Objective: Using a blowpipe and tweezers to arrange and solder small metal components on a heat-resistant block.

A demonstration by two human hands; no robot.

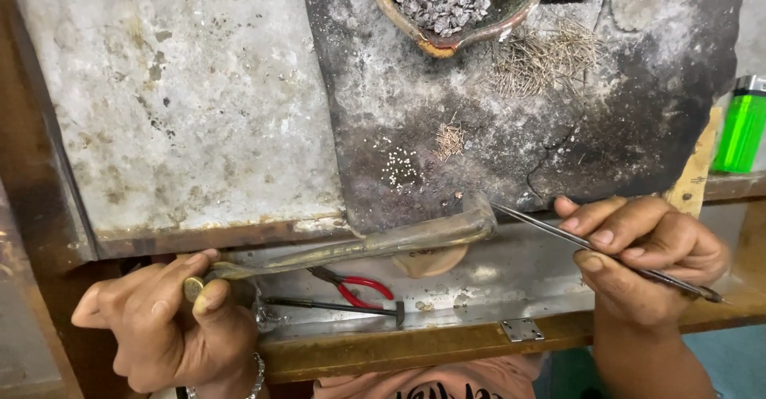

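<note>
- Torch: long brass-coloured soldering torch lying across the front edge of the workbench, bent nozzle resting at the lower edge of the dark slab; no flame shows at the nozzle
- Left hand: curled round the rear end of the torch, thumb and forefinger pinched on a small round knob there
- Right hand: fingers drawn together, pinching a thin metal probe like a pen; its tip reaches to just beside the torch nozzle
- Dark slab: scorched, cracked soldering board with whitish residue, set beside a pale grey sheet
- Tiny pale beads: small cluster on the slab, apart from the probe tip, none yet picked up or joined as far as can be seen
- Short wire bits: little bundle near the beads; a larger scatter of fine wires lies higher up
- Clay bowl: at the top edge, heaped with small grey metal pieces
- Red-handled pliers and small hammer: lying in the tray below the torch, untouched
- Green lighter: upright at the right edge, well apart from both hands
- Progress, as a judgement: materials laid out and tools in hand, heating not begun, assembly of the beads and wires left to do
</note>
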